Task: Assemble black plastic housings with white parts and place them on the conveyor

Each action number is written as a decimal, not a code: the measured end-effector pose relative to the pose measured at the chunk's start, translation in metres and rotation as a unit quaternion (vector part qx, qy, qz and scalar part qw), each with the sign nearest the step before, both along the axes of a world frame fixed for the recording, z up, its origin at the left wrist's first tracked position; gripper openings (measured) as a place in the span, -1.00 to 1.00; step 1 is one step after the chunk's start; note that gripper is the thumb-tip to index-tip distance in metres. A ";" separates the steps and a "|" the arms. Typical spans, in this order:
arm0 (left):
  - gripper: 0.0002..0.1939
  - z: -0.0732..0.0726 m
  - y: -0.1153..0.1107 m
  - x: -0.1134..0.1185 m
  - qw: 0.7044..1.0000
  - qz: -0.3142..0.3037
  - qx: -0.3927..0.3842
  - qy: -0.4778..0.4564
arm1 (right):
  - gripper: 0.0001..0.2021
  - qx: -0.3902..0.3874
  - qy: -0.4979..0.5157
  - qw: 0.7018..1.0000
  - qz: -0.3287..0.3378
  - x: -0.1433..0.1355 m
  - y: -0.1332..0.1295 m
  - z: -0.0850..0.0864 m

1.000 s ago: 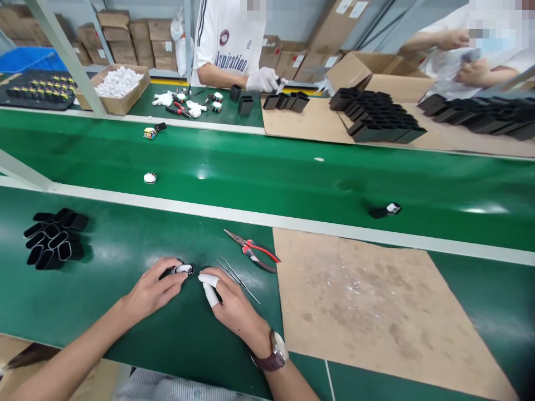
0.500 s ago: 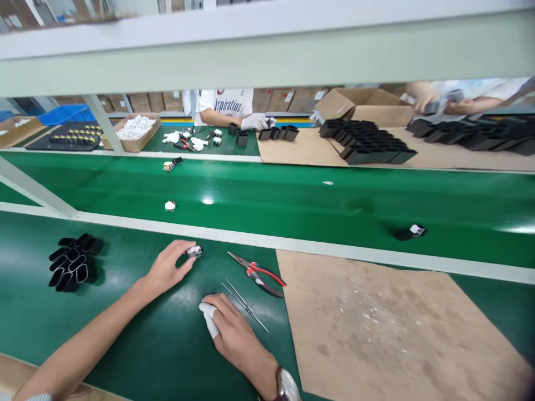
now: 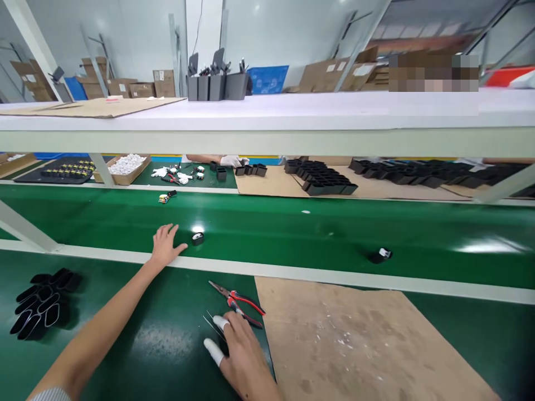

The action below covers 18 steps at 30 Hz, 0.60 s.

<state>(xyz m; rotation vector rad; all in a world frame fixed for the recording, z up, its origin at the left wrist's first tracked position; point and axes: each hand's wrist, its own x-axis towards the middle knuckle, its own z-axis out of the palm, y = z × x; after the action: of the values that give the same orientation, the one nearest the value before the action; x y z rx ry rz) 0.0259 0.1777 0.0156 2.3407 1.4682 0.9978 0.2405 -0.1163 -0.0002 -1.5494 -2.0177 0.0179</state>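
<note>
My left hand (image 3: 165, 246) reaches over the green belt (image 3: 267, 223) with its fingers spread. Just to its right a short black sleeve with a white part inside (image 3: 198, 239) stands on the belt, apart from my thumb. My right hand (image 3: 246, 356), with white finger cots on two fingertips, hangs low over the bench, finger and thumb apart. Steel tweezers (image 3: 214, 327) lie by those fingertips, partly hidden by the hand; contact is unclear. Beyond them rest red-and-black long-nose pliers (image 3: 232, 298).
Several black sleeves (image 3: 42, 303) stand grouped at left. A stained cardboard sheet (image 3: 355, 340) covers the bench at right. The belt carries a small circuit board (image 3: 165, 197) and another filled black sleeve (image 3: 381, 255). A white shelf (image 3: 292, 120) crosses above; a co-worker's gloved hand (image 3: 232, 161) shows behind.
My left hand has moved forward onto the belt and let go of the black sleeve. My right hand has opened over the tweezers. The view has tilted up; the white-topped board is out of sight.
</note>
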 end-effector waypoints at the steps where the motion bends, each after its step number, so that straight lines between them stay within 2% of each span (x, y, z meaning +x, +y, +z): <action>1: -0.49 0.003 0.002 -0.010 1.000 0.011 -0.006 0.005 | -0.74 -0.004 -0.021 1.000 -0.009 0.005 0.001 -0.001; 4: -0.66 0.014 0.008 -0.030 0.999 0.015 -0.028 0.014 | -0.80 -0.027 -0.060 0.998 -0.015 0.013 0.003 -0.004; 7: -0.62 0.020 -0.008 -0.034 1.000 0.002 -0.030 0.008 | -0.79 -0.050 -0.075 0.995 -0.044 0.015 0.002 -0.003; 10: -0.58 0.022 -0.056 -0.033 0.997 -0.067 -0.034 0.010 | -0.74 -0.057 -0.053 0.996 -0.041 0.011 0.000 0.005; 14: -0.57 0.017 -0.132 -0.040 0.982 -0.178 -0.045 0.036 | -0.72 -0.076 -0.040 0.995 0.045 -0.011 -0.002 0.015; 16: -0.52 0.013 -0.158 -0.048 0.976 -0.203 -0.053 0.057 | -0.76 -0.074 -0.074 0.993 0.045 -0.026 -0.003 0.015; 18: -0.45 0.013 -0.177 -0.057 0.974 -0.202 -0.063 0.076 | -0.79 -0.053 -0.103 0.993 0.031 -0.036 -0.004 0.012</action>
<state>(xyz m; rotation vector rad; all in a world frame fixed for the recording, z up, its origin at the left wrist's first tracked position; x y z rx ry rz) -0.0310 0.0011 0.0288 2.5219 0.9986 0.6141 0.2047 -0.1201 0.0116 -1.6095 -2.2584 -0.0106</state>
